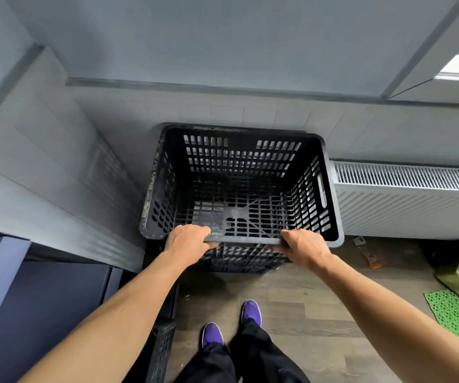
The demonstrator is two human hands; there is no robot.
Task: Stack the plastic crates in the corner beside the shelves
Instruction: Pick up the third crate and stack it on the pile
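Black slotted crate (239, 183) at 12 o'clock from the feet, back rim against the tiled wall (250, 117), sitting on another dark crate (239, 261) partly visible beneath. Left hand (188, 241) and right hand (304, 247) both curled over the near rim, fingers wrapped inside, thumbs outside. White radiator (410, 200) at 2 o'clock, just beside the crate. Green mat (452, 319) at 4 o'clock on the wood floor (305, 313).
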